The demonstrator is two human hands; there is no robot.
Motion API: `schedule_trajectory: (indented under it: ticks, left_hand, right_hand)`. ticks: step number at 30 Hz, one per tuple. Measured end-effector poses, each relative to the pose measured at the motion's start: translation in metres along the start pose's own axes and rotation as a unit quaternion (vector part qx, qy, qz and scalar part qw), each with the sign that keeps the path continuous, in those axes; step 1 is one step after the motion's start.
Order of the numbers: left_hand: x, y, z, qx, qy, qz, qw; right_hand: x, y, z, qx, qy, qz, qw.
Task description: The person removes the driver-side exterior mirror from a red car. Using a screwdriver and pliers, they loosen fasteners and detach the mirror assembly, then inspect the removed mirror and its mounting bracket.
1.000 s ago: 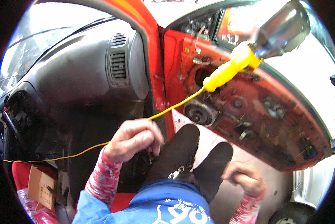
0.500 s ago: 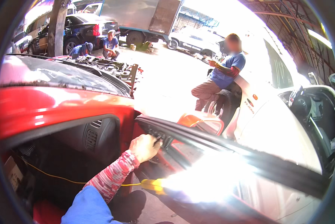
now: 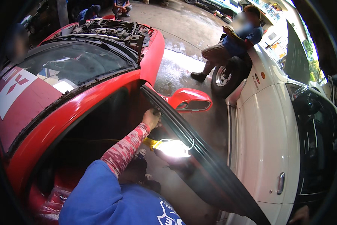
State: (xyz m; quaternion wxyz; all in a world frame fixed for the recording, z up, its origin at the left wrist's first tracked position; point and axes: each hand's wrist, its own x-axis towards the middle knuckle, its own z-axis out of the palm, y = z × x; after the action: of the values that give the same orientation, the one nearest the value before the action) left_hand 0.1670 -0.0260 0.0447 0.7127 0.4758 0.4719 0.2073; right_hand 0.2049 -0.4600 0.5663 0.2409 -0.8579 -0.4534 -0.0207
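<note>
My left hand point(image 3: 152, 119), in a red patterned sleeve, is closed at the front corner of the red car's open door point(image 3: 198, 150), just behind the red side mirror point(image 3: 193, 100). Its fingers curl around a small dark part on the door's inner side; the part itself is mostly hidden. Below the hand hangs a lit work lamp point(image 3: 172, 148) with a yellow handle, its white hook over the door's upper edge. A yellow cord point(image 3: 97, 140) runs from it across the dark cabin. At the lower right rim, a dim patch looks like my right hand point(image 3: 300, 216); its fingers do not show clearly.
A white vehicle point(image 3: 264, 131) stands close on the right. Against its front wheel point(image 3: 228, 77) leans a person point(image 3: 236, 41) in a blue shirt. The red car's engine bay point(image 3: 129, 32) is uncovered. Two people crouch beyond it. Plastic-covered red seating point(image 3: 55, 198) shows at lower left.
My view has tilted downward, bringing the windshield, the white vehicle's side and my blue shirt further into sight. The glare has eased. My left hand keeps its place at the door's front corner.
</note>
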Motion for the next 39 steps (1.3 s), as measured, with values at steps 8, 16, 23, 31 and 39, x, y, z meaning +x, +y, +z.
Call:
schedule_trajectory:
  ticks: [8, 16, 23, 31, 39]
  left_hand:
    - [0.007, 0.003, 0.009, -0.106, 0.057, -0.079, 0.99]
    - [0.0, 0.002, 0.002, -0.081, 0.14, -0.011, 0.987]
    - [-0.004, 0.013, -0.003, 0.014, 0.124, 0.054, 0.991]
    - [0.001, 0.02, 0.009, -0.184, 0.075, -0.106, 0.974]
    - [0.002, 0.03, 0.007, -0.112, 0.07, -0.113, 0.985]
  right_hand:
    - [0.113, 0.02, 0.036, -0.228, -0.17, -0.192, 0.939]
    - [0.238, 0.117, 0.195, -0.13, -0.259, -0.018, 0.957]
    - [0.299, 0.175, 0.307, -0.209, -0.249, -0.081, 0.942]
    - [0.353, 0.238, 0.412, -0.138, -0.316, 0.007, 0.939]
    - [0.346, 0.239, 0.471, 0.342, -0.38, 0.148, 0.846]
